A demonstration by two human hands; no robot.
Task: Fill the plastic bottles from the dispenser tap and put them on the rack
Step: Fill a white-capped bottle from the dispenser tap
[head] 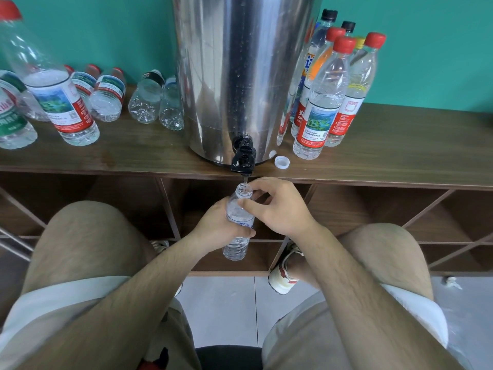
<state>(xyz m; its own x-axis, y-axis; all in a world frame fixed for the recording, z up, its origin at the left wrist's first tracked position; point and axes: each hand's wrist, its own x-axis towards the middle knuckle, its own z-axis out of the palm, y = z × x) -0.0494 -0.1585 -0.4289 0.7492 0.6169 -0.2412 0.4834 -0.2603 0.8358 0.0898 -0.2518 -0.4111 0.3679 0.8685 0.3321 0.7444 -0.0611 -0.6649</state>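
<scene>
The left hand (pixel 221 222) is gripping and the right hand (pixel 277 206) is pinching one uncapped bottle (pixel 237 247) under the dispenser tap (pixel 242 158), while capped bottles (pixel 320 108), seemingly filled, are standing to the right and empties (pixel 142 102) are lying to the left.

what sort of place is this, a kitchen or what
Likely a plain indoor room set up for bottle filling, not clearly a kitchen. A steel dispenser stands on a wooden cubby shelf against a teal wall, capped plastic bottles crowd beside it, and the floor is tiled.

teal wall (pixel 106 36) behind a wooden shelf unit (pixel 400 145) (open cubbies (pixel 373 212) below), pale tiled floor (pixel 221 311).
</scene>
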